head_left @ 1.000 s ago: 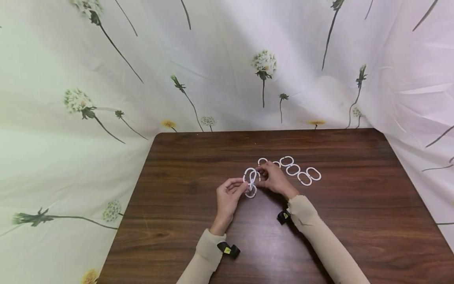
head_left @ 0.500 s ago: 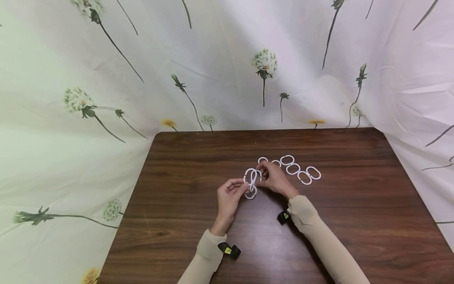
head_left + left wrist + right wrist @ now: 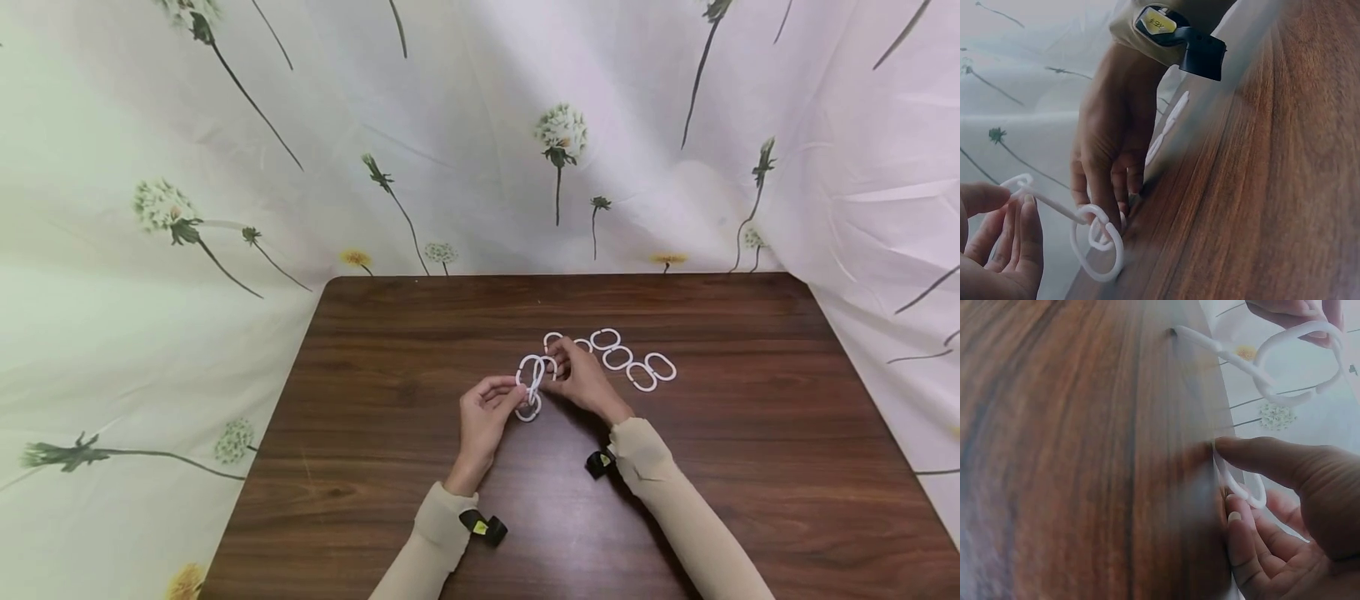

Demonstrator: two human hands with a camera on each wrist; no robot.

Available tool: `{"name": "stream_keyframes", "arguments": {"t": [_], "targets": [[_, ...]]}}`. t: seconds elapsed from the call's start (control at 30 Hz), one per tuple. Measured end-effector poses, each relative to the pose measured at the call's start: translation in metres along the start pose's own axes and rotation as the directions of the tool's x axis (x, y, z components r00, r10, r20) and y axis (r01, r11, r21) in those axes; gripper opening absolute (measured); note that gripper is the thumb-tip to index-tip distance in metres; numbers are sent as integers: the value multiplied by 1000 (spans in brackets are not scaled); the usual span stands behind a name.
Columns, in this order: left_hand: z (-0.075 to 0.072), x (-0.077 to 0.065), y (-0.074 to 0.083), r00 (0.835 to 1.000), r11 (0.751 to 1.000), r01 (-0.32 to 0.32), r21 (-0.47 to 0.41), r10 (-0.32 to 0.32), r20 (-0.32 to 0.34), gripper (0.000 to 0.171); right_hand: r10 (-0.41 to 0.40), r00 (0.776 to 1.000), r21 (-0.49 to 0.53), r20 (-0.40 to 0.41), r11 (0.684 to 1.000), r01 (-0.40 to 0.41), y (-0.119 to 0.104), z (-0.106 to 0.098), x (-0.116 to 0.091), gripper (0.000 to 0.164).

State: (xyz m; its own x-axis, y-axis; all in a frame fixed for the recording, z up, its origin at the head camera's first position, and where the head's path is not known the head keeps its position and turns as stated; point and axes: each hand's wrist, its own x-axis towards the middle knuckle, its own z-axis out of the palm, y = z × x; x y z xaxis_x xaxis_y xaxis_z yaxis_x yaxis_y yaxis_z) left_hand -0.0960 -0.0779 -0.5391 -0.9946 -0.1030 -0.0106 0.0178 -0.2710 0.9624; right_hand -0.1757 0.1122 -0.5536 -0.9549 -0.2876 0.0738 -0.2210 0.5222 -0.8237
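Note:
Near the table's middle, my left hand [image 3: 483, 417] pinches a white plastic chain link [image 3: 525, 368] between thumb and fingertips. In the left wrist view this link [image 3: 1054, 205] joins a second, rounder link [image 3: 1116, 259], which hangs low over the tabletop. One more link [image 3: 528, 414] shows just below the left fingertips. My right hand [image 3: 588, 381] is close on the right, its thumb and fingers around another white link [image 3: 1254, 499] at table level, as the right wrist view shows. How that link joins the others is partly hidden by the fingers.
Several loose white links [image 3: 617, 358] lie in an uneven row on the brown wooden table [image 3: 360, 467], behind and right of the right hand. One link [image 3: 553, 337] lies partly behind its fingers. A flower-printed cloth [image 3: 465, 150] hangs behind the table.
The link by the right fingertips has shifted slightly to the right from the left hand's link. Both hands are almost still, and the loose links lie as before.

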Motion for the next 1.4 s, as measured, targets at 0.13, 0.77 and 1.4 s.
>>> {"name": "stream_keyframes", "arguments": {"t": [0.13,0.77,1.4], "targets": [[1,0,2,1000,1000,7,-3,-7,9,35,5,1000,23,-26,1000,-4,1,1,-1,43],[6,5,12,1000,1000,-16,0,16,20,34,92,995,118,-31,989,-87,5,-7,-2,15],[5,3,9,1000,1000,-17,2,17,9,32,166,986,329,-10,932,-154,4,-19,-13,30]]}}
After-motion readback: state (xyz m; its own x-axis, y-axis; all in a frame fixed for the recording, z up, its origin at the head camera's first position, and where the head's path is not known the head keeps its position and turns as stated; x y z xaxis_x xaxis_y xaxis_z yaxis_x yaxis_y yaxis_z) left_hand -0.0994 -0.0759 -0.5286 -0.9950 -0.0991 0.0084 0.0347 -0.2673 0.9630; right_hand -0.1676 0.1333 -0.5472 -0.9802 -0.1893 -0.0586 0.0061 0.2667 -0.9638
